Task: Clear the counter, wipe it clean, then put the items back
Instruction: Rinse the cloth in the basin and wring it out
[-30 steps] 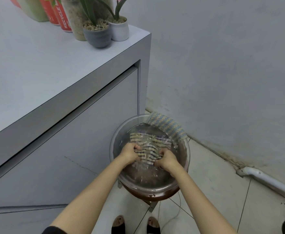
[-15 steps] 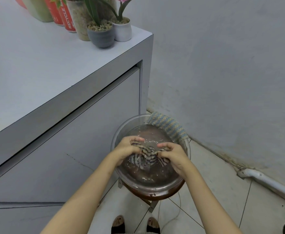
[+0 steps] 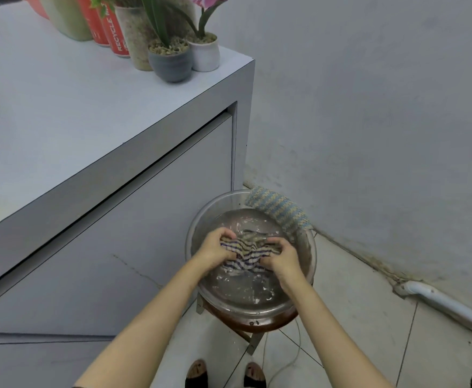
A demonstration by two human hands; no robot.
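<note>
Bunches the striped cloth tighter than half a second ago, low in the basin beside the counter. Grips one end in each fist, left hand and right hand; stretches crosswise between, equally near both.

The pale bench carries its things bunched at the far corner. A grey pot of pebbles stands nearest the edge, with a white pot just to its right. A speckled vase is close behind it, two red cans further left, and a green container beyond those. Well below the grey pot, on the tiled floor, a low stool bears a water-filled basin. A white pipe lies along the wall.
</note>
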